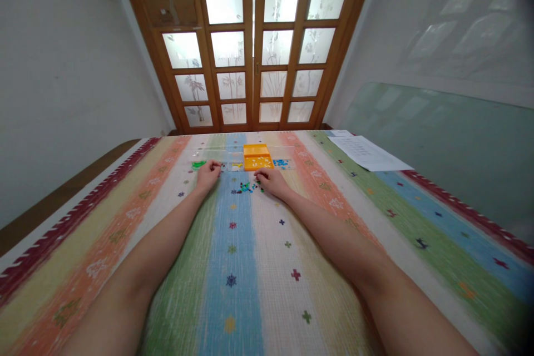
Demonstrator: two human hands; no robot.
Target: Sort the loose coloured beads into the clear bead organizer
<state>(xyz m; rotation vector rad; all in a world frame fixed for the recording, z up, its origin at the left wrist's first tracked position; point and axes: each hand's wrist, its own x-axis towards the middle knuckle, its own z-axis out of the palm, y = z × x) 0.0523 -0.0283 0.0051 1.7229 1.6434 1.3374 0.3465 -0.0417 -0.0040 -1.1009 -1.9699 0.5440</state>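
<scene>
My left hand [209, 174] is over the left clear plastic case, close to the small green pieces [199, 165]. Its thumb and fingers are pinched together, and what they hold, if anything, is too small to make out. Just in front of the orange box [256, 150], my right hand [271, 182] has its fingers curled in beside a loose pile of tiny green, blue and dark pieces [247, 187]. Whatever lies in those fingers is not clear. White pieces [259, 163] lie in the orange box, whose lid is raised. Yellow pieces [237, 166] sit between the left hand and this box.
Blue pieces [281, 163] are in a clear case right of the orange box. A striped, patterned cloth [231, 311] covers the table. Printed sheets of paper [367, 153] lie at the far right. Wooden glazed doors [254, 67] stand beyond the table.
</scene>
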